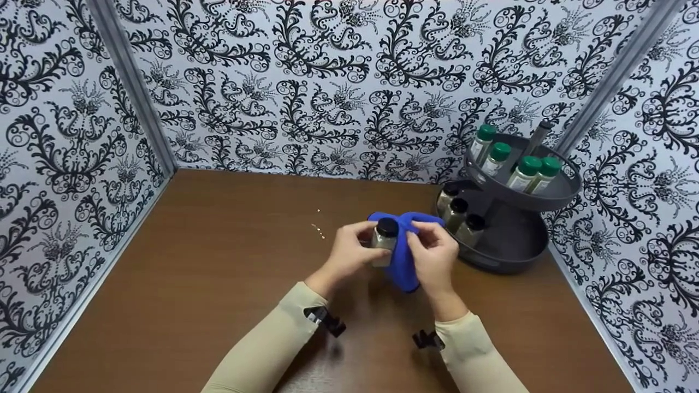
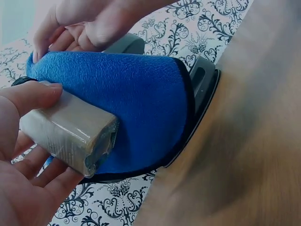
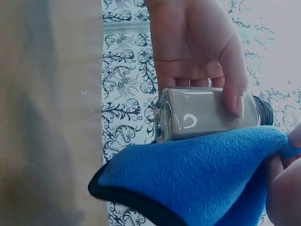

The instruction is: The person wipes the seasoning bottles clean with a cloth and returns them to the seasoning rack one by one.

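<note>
My left hand grips a square glass spice jar with a black lid, thumb on one side and fingers round the other. Pale powder fills the jar, as the left wrist view shows its glass body and base. My right hand pinches a blue cloth with dark edging. In the right wrist view the cloth hangs right alongside the jar and overlaps its lower side. Both hands are held above the brown table.
At the right stands a dark grey two-tier round tray. Several green-capped jars sit on its upper tier, and black-lidded jars stand on the lower one. Small pale crumbs lie on the table. Patterned walls enclose the table.
</note>
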Demonstrator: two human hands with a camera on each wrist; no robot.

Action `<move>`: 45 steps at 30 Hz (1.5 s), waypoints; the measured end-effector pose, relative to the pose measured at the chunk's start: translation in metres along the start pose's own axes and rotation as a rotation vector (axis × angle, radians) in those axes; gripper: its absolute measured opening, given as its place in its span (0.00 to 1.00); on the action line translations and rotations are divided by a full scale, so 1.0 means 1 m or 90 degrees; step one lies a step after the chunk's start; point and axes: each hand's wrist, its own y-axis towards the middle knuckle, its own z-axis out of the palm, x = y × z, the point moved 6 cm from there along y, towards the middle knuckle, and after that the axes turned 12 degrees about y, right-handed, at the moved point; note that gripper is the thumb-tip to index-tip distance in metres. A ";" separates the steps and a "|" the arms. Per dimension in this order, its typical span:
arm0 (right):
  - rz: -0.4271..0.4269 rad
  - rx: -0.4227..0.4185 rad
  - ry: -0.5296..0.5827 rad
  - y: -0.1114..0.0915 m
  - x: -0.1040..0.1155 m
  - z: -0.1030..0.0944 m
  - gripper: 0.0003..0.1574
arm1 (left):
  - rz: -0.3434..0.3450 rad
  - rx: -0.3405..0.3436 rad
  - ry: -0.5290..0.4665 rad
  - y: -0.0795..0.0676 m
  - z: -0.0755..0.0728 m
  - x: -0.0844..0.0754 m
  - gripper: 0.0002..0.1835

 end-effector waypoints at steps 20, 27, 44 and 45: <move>0.151 0.092 -0.179 -0.006 -0.041 0.011 0.10 | -0.008 -0.089 -0.022 0.008 -0.030 -0.002 0.26; 0.130 -0.039 -0.149 0.014 -0.027 -0.015 0.11 | -0.039 -0.077 0.060 0.010 -0.024 0.033 0.23; 0.101 -0.103 -0.067 0.028 -0.010 -0.034 0.12 | -0.115 -0.052 0.103 0.005 -0.012 0.092 0.22; 0.100 -0.102 -0.068 0.028 -0.010 -0.033 0.12 | -0.115 -0.052 0.103 0.005 -0.011 0.093 0.22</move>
